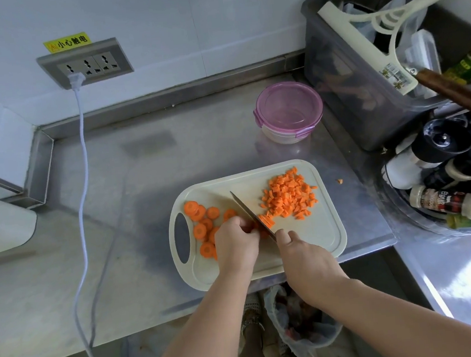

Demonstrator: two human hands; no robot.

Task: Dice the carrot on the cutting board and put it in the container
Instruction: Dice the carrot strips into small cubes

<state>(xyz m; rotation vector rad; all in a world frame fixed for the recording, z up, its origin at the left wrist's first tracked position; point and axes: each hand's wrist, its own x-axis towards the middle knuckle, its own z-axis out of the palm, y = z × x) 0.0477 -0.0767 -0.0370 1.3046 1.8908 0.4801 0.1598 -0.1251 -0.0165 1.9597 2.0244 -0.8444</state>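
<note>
A pale cutting board [317,236] lies on the steel counter. Round carrot slices [200,213] are spread over its left half, and a pile of diced carrot [288,196] sits at its upper right. My left hand [234,243] curls its fingers down on a small stack of carrot slices [267,220] at the board's middle. My right hand [299,251] grips the handle of a knife, whose blade [245,207] rests across that stack, right against my left fingers. A round container with a purple lid [288,112] stands behind the board, closed.
One stray carrot cube [339,181] lies on the counter right of the board. A grey plastic bin [363,79] with utensils stands at the back right, a rack of spice bottles [444,175] at the right. A white cable [82,193] hangs from the wall socket [85,64].
</note>
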